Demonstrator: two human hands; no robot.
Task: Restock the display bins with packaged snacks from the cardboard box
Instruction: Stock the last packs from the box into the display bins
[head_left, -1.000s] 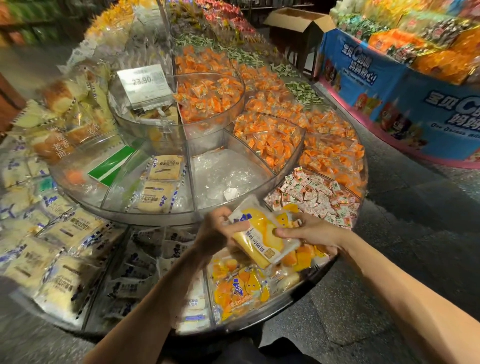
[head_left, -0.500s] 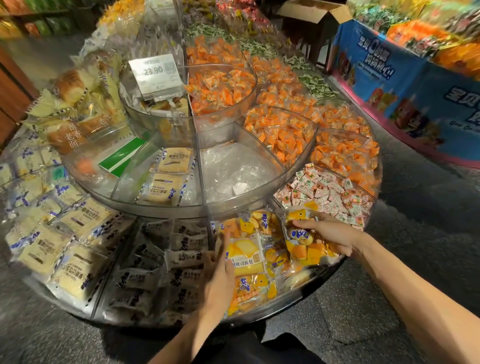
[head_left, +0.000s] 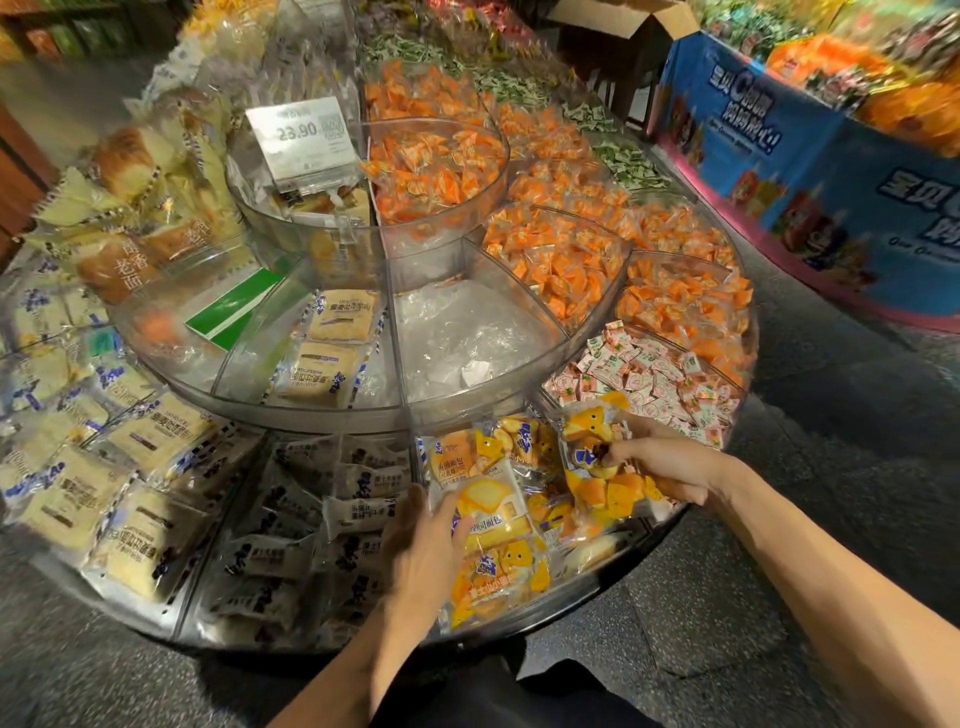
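Lower than a second ago, both hands are now working down inside the display. The packet they were holding up together is now lying in the bin. The left hand (head_left: 431, 540) is resting with its fingers (head_left: 456, 513) straight and close together on the yellow plastic-wrapped bread packet (head_left: 496, 512). That packet is lying flat on other yellow packets in the clear plastic wedge-shaped bin (head_left: 641, 538) at the front of the lowest tier.

The right hand (head_left: 662, 467) is reaching into the right end of the same bin. Its fingers (head_left: 615, 457) are curling and clamping on the edge of a yellow crinkled packet of small cakes (head_left: 587, 441), which is leaning tilted near the bin's back wall.

White-and-black packets (head_left: 311, 519) are filling the bin just to the left, and pink-and-white wrapped sweets (head_left: 649, 374) are filling the one to the right. Orange-wrapped sweets (head_left: 436, 166) are sitting in the round top bowl, beside a white price card (head_left: 304, 137) reading 23.90. An open brown cardboard box (head_left: 675, 21) is standing well behind the display, near a blue banner (head_left: 805, 156).
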